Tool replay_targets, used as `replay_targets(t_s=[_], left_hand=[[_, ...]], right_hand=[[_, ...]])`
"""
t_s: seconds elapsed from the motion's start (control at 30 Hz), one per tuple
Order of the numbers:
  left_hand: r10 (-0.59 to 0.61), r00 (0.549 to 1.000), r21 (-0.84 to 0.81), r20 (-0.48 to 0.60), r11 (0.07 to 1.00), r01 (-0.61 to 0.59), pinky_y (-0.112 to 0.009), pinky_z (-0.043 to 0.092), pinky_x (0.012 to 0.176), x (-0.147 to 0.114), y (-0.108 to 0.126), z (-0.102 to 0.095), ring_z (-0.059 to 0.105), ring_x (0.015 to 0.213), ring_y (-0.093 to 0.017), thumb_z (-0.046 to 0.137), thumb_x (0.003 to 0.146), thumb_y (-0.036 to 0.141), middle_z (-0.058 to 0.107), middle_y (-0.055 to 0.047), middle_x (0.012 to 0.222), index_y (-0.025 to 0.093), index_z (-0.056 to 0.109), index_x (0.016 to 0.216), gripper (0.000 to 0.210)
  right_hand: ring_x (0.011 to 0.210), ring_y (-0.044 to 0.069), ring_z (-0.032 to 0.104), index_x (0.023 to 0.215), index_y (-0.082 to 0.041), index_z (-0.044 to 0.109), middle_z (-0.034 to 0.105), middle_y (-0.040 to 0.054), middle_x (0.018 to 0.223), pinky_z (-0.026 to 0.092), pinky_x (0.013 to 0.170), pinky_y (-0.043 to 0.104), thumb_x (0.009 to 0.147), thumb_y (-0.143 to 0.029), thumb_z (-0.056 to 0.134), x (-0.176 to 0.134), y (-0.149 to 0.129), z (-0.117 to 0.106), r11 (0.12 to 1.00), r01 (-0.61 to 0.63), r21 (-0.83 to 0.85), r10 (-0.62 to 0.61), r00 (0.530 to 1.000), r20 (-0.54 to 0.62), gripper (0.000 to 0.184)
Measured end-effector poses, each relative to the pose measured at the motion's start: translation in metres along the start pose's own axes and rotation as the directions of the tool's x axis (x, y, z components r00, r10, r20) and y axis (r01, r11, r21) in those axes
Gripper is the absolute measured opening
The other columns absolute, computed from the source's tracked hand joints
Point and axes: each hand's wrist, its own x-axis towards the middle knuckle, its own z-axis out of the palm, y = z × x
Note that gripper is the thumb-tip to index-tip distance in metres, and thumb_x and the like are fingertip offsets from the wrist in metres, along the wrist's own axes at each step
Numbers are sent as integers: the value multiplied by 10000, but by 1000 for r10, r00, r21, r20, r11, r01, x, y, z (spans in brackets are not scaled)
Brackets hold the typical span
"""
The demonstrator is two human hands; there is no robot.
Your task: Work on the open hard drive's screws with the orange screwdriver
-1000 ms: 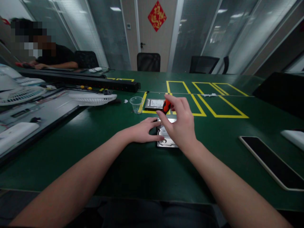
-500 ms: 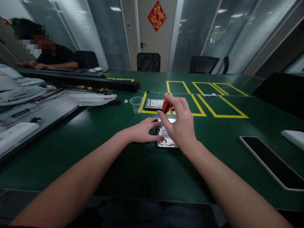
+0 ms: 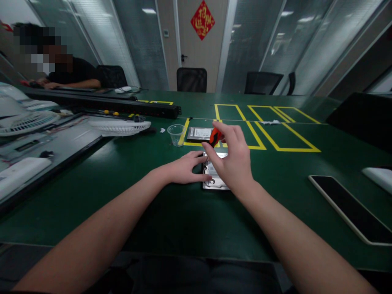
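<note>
A silver hard drive [image 3: 218, 183] lies flat on the green table in front of me, its right part hidden behind my right hand. My left hand [image 3: 186, 168] holds it at the left end, with the thumb on the top face and the fingers at the far left corner. Above the drive, my right hand [image 3: 231, 157] grips a screwdriver [image 3: 215, 137] by its red and black handle. The thin shaft points down towards the drive's left side; I cannot tell whether the tip sits in a screw.
Beyond my hands stand a second hard drive [image 3: 199, 134] and a clear plastic cup [image 3: 177, 135]. A phone [image 3: 349, 208] lies at right. Fan parts [image 3: 121, 127] and a long black bar [image 3: 122, 104] are at left. A person [image 3: 73, 73] sits at the far left.
The screwdriver handle has turned slightly in my right hand. My left hand and the hard drive stay in place.
</note>
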Motion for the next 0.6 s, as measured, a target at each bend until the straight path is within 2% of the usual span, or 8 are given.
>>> replay_targets(t_s=[0.13, 0.3, 0.4, 0.5, 0.6], left_hand=[[-27, 1000, 2, 8, 1000, 27, -751, 375, 1614, 0, 1, 0, 430, 1957, -532, 841, 1104, 936, 534, -185, 2055, 318, 686, 1874, 999], [-9, 1000, -1, 9, 1000, 9, -781, 399, 1594, 0, 1, -1, 446, 1949, -521, 837, 1118, 912, 543, -161, 2059, 354, 659, 1901, 978], [1, 1000, -6, 3, 1000, -1, -780, 403, 1591, 0, 1, -1, 448, 1949, -519, 832, 1119, 916, 542, -162, 2059, 352, 658, 1901, 979], [0, 1000, -3, 3, 1000, 0, -752, 386, 1607, 0, 1, 0, 434, 1961, -510, 835, 1117, 919, 541, -168, 2057, 332, 668, 1890, 985], [-13, 1000, 11, 4, 1000, 13, -750, 379, 1610, 0, 2, 0, 436, 1955, -523, 842, 1115, 911, 526, -194, 2061, 299, 683, 1876, 989]], right_hand=[[1234, 333, 818, 1693, -310, 739, 828, 117, 1391, 772, 1083, 552, 1195, -273, 734, 1, -1, -2, 1000, 5, -6, -6, 1000, -19, 499], [1393, 372, 831, 1804, -313, 664, 858, 154, 1573, 759, 1187, 611, 1190, -180, 618, 1, -5, 1, 999, 26, 30, -26, 1000, 7, 630], [1394, 365, 817, 1782, -310, 682, 839, 153, 1553, 760, 1177, 587, 1202, -233, 671, 0, -4, 1, 999, 45, 29, -44, 999, -6, 585], [1275, 342, 809, 1725, -307, 728, 803, 133, 1436, 769, 1104, 548, 1199, -327, 788, 0, -1, 0, 1000, 23, 10, -23, 1000, -13, 530], [1218, 335, 806, 1706, -316, 743, 799, 117, 1380, 769, 1074, 546, 1195, -328, 794, 1, 0, -2, 1000, 5, 4, -5, 1000, -9, 513]])
